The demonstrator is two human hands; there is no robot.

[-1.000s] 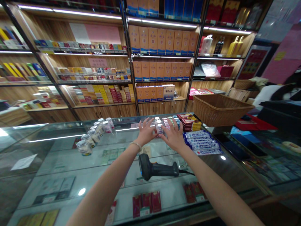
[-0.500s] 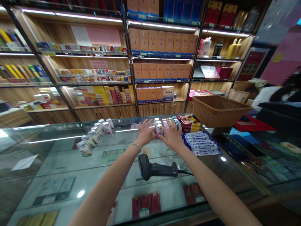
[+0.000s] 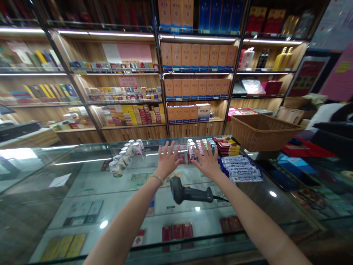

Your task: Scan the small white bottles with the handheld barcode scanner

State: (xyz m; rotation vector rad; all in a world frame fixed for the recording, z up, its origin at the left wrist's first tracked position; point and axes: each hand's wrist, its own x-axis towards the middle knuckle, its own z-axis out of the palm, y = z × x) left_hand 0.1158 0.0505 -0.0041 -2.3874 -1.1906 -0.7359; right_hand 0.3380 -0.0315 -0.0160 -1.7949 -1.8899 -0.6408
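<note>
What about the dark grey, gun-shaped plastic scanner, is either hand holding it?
No, the scanner lies on the flat glass counter, and the left hand and right hand are spread beyond it.

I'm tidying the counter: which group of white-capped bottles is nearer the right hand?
The smaller group, between the right hand and the left hand. The larger group stands on the left hand's other side.
</note>
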